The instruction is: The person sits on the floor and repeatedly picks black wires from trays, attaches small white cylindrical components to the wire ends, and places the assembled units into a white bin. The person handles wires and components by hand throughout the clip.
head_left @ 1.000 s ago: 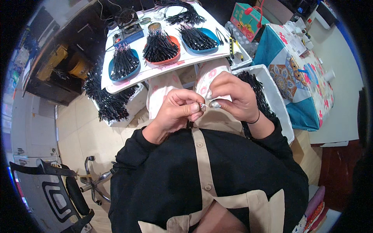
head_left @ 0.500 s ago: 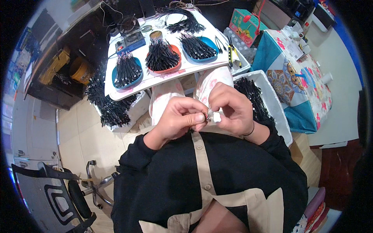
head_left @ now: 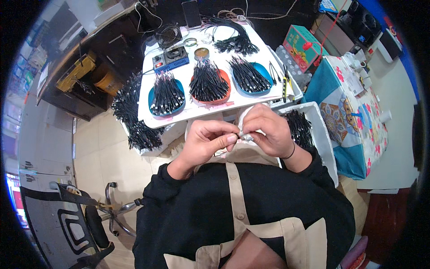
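Both of my hands meet in front of my chest, above my lap. My left hand (head_left: 209,140) is closed, thumb and forefinger pinching the end of a thin black cable (head_left: 238,135). Against that end, my right hand (head_left: 268,132) is closed in a pinch on a small whitish piece (head_left: 245,136), whose kind I cannot make out. The rest of the cable is hidden by my fingers. Beyond my hands, bundles of short black cables lie in a left blue tray (head_left: 182,99), an orange tray (head_left: 229,92) and a right blue tray (head_left: 268,84) on the white table (head_left: 156,120).
A blue soldering pot (head_left: 172,65) and a round tin (head_left: 201,53) stand behind the trays. Yellow-handled pliers (head_left: 286,85) lie at the table's right. White foam boxes of cables (head_left: 300,127) flank my legs. An office chair (head_left: 74,224) stands at lower left.
The view has shifted, so the table sits lower and further right. My right fingers have closed in nearer my left fingertips, and less of the white piece shows.
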{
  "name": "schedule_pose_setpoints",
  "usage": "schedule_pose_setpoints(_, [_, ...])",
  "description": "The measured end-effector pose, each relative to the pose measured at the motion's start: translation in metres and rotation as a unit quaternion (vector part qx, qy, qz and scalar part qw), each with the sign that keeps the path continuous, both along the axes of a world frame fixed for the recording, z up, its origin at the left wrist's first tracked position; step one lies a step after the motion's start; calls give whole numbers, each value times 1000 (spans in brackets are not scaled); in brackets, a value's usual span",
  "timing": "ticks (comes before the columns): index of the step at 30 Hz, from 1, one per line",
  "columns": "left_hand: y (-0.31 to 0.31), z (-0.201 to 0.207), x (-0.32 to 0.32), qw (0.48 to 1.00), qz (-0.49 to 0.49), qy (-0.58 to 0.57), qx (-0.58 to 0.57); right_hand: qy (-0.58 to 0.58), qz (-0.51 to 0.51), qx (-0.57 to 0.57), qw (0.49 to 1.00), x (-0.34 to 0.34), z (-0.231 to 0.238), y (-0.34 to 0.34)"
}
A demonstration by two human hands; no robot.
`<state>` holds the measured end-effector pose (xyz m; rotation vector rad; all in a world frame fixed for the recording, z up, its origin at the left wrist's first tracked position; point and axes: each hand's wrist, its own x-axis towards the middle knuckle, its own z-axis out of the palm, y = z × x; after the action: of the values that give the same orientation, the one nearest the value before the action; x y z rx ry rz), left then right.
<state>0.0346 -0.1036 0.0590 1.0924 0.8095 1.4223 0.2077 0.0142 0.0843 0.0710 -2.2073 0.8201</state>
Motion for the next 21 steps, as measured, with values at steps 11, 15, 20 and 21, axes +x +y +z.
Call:
schedule_pose_setpoints(11, [93, 29, -73, 969, 157, 188, -25, 26, -58, -239, 969, -42, -39, 74])
schedule_pose_setpoints(15, [174, 26, -135, 807, 253, 532, 27, -111, -43, -270, 955, -43, -63, 93])
schedule_pose_setpoints(20, [252, -20, -181, 680, 194, 704, 64, -153, 35, -221, 963, -52, -92, 99])
schedule_pose_setpoints(21, [261, -30, -187, 669, 182, 719, 53, -189, 52, -212, 957, -52, -96, 101])
